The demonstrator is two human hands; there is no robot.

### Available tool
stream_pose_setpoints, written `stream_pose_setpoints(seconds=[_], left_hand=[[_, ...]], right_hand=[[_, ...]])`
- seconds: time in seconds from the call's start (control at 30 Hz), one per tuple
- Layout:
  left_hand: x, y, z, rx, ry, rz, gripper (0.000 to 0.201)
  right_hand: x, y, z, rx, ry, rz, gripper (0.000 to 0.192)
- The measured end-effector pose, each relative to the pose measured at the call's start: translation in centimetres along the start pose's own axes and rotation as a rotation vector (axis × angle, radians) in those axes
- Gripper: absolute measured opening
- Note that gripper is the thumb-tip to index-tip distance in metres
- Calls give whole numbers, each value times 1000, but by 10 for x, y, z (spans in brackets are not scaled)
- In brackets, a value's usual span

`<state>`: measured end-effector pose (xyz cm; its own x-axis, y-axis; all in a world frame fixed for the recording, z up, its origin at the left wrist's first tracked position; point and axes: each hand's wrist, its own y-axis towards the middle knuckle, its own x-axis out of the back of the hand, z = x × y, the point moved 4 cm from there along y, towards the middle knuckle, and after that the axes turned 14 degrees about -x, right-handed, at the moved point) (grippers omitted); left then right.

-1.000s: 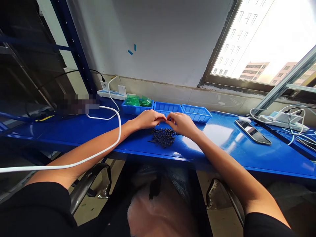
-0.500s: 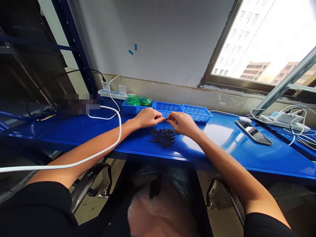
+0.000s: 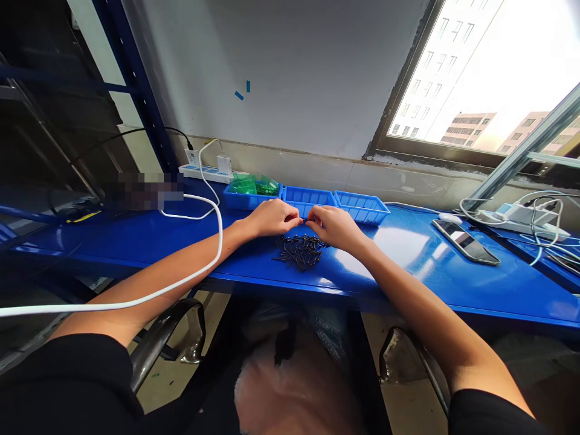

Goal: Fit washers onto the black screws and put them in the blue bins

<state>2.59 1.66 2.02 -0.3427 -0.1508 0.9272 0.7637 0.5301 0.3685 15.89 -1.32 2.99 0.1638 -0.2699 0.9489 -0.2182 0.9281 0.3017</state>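
A pile of black screws point(image 3: 299, 252) lies on the blue table point(image 3: 385, 266) in front of me. Just above the pile's far side, my left hand point(image 3: 272, 217) and my right hand point(image 3: 334, 226) meet with fingertips close together. Both are closed in a pinch, thumb against fingers. Between them shows a thin dark black screw point(image 3: 304, 220), mostly hidden by the fingertips. Behind my hands stand the blue bins: the left bin point(image 3: 247, 202) holds green packets point(image 3: 254, 184), while the middle bin point(image 3: 310, 195) is partly covered by my hands.
At the right of the bins is another blue bin point(image 3: 362, 208). A phone point(image 3: 466, 243) lies farther right, near a power strip with tangled cables point(image 3: 525, 220). One white cable point(image 3: 220, 235) arches across my left forearm. At the back left sits a power strip point(image 3: 206, 174).
My hands hold nearly the same place, with their fingertips set slightly differently around the dark screw. Pile and bins look unmoved.
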Motion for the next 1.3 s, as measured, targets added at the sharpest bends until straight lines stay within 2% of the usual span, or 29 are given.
stream_pose_setpoints(seconds=[0.33,0.73,0.97,1.2,1.3], left_hand=[[0,0,5,15,-66,-35,26],[0,-1,-1,-23,-54,-40,23],[3,-2,-4,-33,-83,-103,22],[2,-1,-7,56,-45,-122,19],[2,-1,-7,30,-71,-107,20]], right_hand=[[1,0,0,-14,-2,-1,12],[0,-1,1,8,-4,7,12],[1,0,0,-11,-6,4,13],[3,0,0,-1,43,-4,11],[3,0,0,6,68,-9,12]])
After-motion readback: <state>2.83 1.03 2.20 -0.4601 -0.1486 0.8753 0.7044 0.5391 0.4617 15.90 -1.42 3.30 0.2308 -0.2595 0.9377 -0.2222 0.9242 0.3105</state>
